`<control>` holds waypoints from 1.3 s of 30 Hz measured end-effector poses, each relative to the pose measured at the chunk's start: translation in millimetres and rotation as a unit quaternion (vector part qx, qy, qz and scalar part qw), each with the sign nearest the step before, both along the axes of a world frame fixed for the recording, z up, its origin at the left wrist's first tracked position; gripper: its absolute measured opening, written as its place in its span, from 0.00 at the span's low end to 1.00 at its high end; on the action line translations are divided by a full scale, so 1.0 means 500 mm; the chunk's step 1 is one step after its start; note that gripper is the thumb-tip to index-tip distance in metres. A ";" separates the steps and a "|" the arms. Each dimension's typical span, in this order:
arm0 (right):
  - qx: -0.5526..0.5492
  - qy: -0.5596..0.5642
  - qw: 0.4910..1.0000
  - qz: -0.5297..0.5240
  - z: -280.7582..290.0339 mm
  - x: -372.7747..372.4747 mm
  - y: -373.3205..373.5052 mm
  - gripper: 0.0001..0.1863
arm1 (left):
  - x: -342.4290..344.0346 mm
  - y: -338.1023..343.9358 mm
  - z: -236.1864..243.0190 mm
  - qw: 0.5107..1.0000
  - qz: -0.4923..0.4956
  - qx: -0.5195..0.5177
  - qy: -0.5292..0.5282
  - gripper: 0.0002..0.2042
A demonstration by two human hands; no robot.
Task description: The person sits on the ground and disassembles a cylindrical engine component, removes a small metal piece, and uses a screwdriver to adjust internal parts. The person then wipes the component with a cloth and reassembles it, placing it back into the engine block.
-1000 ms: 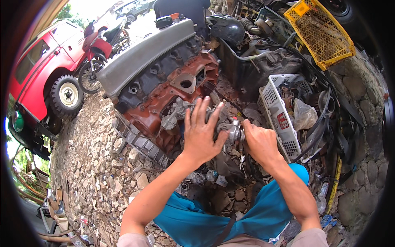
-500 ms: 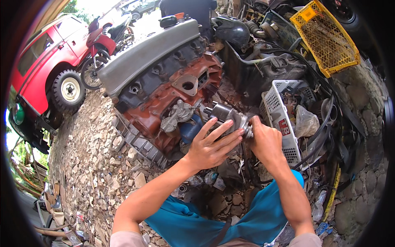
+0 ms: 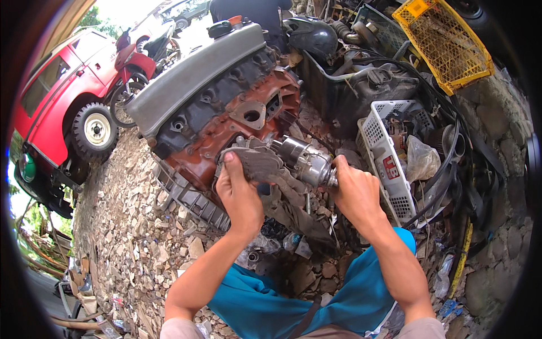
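My left hand (image 3: 240, 198) is closed on a dirty grey rag (image 3: 257, 160), thumb on top, just in front of the engine block. The rag's lower end hangs between my hands. At its right is a silver cylindrical engine part (image 3: 307, 161), tilted, with a narrower dark end pointing at the engine. My right hand (image 3: 358, 192) grips this part by its thin near end. Behind both hands lies the engine block (image 3: 234, 127), rust-red below, with a dark head and a long grey valve cover (image 3: 197, 79). The rag hides some metal pieces beside the block.
A white plastic crate (image 3: 389, 169) of parts stands close to my right hand. Beyond it are a yellow crate (image 3: 446, 45), a black helmet (image 3: 312, 38) and black hoses. Gravel (image 3: 135, 226) covers the left ground. A red car (image 3: 62, 101) and a person in dark clothes (image 3: 248, 14) are farther back.
My left hand has left the cylindrical engine part and now holds the grey rag to its left. My right hand keeps hold of the part's end.
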State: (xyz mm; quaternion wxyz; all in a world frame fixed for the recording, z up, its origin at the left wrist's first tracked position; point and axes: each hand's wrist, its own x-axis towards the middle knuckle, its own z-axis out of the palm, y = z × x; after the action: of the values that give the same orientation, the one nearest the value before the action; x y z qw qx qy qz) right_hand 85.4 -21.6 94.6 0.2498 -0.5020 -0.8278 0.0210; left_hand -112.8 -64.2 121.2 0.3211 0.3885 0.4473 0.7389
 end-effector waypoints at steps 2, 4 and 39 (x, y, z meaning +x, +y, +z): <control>-0.004 -0.008 1.000 -0.002 0.001 -0.003 0.001 0.24 | 0.003 -0.022 -0.005 0.990 0.009 0.067 0.123 0.20; -0.004 -0.018 1.000 0.000 0.004 -0.007 0.000 0.26 | -0.007 -0.012 -0.008 0.872 -0.005 0.157 0.463 0.12; -0.062 0.024 0.998 -0.008 0.008 0.036 -0.008 0.22 | 0.045 0.050 -0.060 0.643 0.006 0.302 0.704 0.19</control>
State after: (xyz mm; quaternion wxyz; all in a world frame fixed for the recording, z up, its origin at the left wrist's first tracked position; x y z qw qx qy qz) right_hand 103.3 -25.7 98.3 0.2384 -0.5221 -0.8147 0.0823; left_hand -90.2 -39.0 91.1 -0.2299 0.8641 0.2927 0.3387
